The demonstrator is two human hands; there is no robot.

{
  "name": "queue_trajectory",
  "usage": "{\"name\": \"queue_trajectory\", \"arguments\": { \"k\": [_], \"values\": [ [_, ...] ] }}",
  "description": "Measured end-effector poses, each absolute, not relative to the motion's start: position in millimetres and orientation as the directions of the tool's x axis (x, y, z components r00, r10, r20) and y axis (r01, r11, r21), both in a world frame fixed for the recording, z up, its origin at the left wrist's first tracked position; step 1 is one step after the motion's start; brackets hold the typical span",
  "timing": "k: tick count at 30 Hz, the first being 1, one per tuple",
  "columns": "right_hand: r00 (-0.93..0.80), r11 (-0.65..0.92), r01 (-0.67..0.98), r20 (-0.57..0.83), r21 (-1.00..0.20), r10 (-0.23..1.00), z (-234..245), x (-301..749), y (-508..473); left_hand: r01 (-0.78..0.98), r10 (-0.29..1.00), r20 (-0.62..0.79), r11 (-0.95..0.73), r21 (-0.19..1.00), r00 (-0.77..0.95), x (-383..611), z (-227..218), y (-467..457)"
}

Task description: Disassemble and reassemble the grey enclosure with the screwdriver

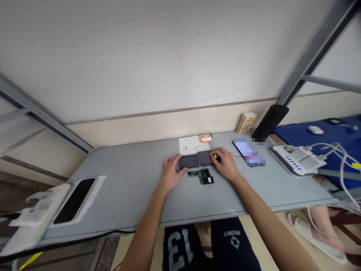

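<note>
Two dark grey casing halves (197, 160) lie side by side on the grey table (126, 188). My left hand (171, 171) rests against the left half, fingers curled round its edge. My right hand (225, 163) is closed on a small tool with a yellow and black handle (216, 157), held at the right half. A green circuit board (201, 176) lies on the table just in front of the casing, between my hands.
A white paper with small screws (190, 145) and an orange cat-shaped item (205, 138) lie behind the casing. A phone (248, 151), a small box (246, 123), a white power strip (296, 160) sit right. A black phone in white tray (75, 199) is left.
</note>
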State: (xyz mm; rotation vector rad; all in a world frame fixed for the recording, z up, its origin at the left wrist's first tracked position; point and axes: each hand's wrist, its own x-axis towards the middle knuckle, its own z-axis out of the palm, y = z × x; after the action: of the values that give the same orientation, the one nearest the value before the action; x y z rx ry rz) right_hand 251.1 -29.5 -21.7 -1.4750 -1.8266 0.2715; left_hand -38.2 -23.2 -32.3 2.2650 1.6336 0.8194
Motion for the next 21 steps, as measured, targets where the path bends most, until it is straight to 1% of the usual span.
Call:
{"name": "queue_trajectory", "arguments": {
  "k": [7, 12, 21],
  "values": [
    [-0.043, 0.318, 0.745, 0.434, -0.586, 0.900, -24.5, 252.0, -28.6, 0.793, 0.919, 0.312, -0.372, 0.483, 0.241, -37.8, -31.2, -23.4],
    [-0.038, 0.319, 0.743, 0.438, -0.589, 0.898, -25.9, 253.0, -27.7, 0.798, 0.924, 0.296, -0.362, 0.481, 0.241, -36.1, -27.5, -25.4],
    [-0.033, 0.333, 0.739, 0.462, -0.586, 0.886, -27.0, 253.1, -27.0, 0.802, 0.923, 0.309, -0.359, 0.478, 0.229, -34.2, -25.2, -26.9]
  ]
}}
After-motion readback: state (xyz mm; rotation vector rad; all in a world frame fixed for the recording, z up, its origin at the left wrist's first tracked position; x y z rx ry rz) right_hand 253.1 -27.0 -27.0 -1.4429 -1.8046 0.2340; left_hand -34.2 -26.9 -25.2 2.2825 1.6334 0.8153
